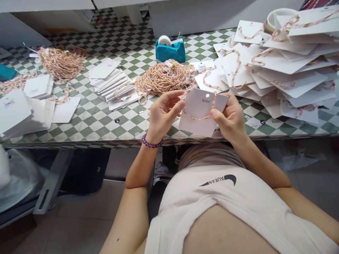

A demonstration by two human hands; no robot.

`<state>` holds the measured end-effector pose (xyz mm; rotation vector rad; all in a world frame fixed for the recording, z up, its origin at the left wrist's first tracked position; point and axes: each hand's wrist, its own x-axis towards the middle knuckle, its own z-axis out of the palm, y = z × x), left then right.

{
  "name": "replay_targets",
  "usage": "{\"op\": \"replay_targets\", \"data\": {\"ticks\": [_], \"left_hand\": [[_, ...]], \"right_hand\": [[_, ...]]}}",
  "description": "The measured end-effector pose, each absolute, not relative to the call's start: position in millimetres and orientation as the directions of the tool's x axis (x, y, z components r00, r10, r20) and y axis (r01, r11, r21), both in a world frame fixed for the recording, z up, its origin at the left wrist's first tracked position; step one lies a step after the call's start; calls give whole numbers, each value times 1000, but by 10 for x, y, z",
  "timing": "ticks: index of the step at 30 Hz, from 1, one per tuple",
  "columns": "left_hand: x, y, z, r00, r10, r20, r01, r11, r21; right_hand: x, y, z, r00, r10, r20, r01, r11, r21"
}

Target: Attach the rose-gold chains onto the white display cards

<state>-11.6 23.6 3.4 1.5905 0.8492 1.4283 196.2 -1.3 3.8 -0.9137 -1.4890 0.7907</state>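
White display card (203, 106) held above the checkered surface (106, 121) | your left hand (165, 114) and right hand (229, 118): fingers narrow, pinching its edges | gold beaded chain (197, 117) across it | risk: a tilt could slide an unfastened chain off

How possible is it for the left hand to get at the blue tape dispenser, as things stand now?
Probably yes. The left hand is at the edge of the white card, but the way looks free: only the low heap of beaded chains lies before the blue tape dispenser, and the hand could likely pass over it.
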Motion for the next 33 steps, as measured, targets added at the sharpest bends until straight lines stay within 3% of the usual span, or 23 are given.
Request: {"op": "replay_targets", "data": {"ticks": [9,16,23,28,33], "left_hand": [[-140,286,42,24,938,346,-181,-337,924],[-107,253,85,60,913,404,-230,-381,896],[-102,236,48,82,841,534,-131,-522,843],[-109,242,28,96,818,567,-58,-564,824],[-106,195,66,99,823,560,70,-567,821]], "right_hand": [[1946,-96,-33,-6,798,602,212,590,-779],[1930,-99,-72,55,686,725,327,674,-662],[1816,-191,-36,86,672,736,468,625,-625],[1761,-232,-41,84,596,799,508,664,-549],[1766,-255,-67,140,641,755,517,603,-608]]}}
